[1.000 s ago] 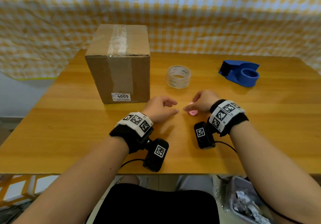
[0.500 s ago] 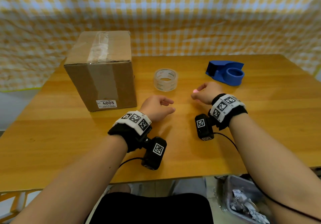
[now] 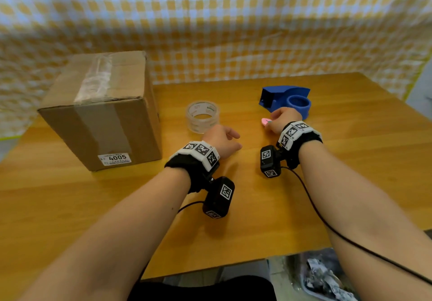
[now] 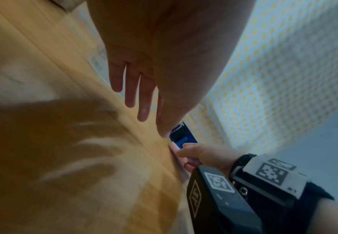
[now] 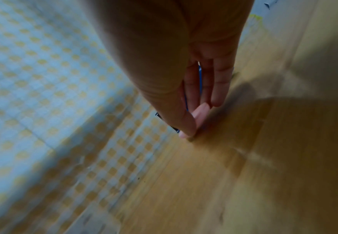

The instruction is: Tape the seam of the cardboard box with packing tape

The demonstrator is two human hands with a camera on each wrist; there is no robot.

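Observation:
The cardboard box [image 3: 100,111] stands at the left of the table, with clear tape along its top seam and down its front. A clear packing tape roll [image 3: 203,116] lies flat just right of it. Further right sits a blue tape dispenser [image 3: 286,100], also seen as the dispenser [image 4: 182,137] in the left wrist view. My left hand [image 3: 230,140] hovers just in front of the roll, fingers [image 4: 140,95] relaxed, holding nothing. My right hand [image 3: 272,122] is close in front of the dispenser and pinches a small pink object [image 3: 265,121], [image 5: 200,113] between thumb and fingers.
The wooden table [image 3: 350,160] ends in a front edge close to my body. A yellow checked cloth [image 3: 233,32] hangs right behind it. Below the front right edge stands a bin [image 3: 327,277] with crumpled scraps.
My right hand has lifted the pink object off the table and carried it away from me, towards the blue dispenser. My left hand has edged towards the tape roll.

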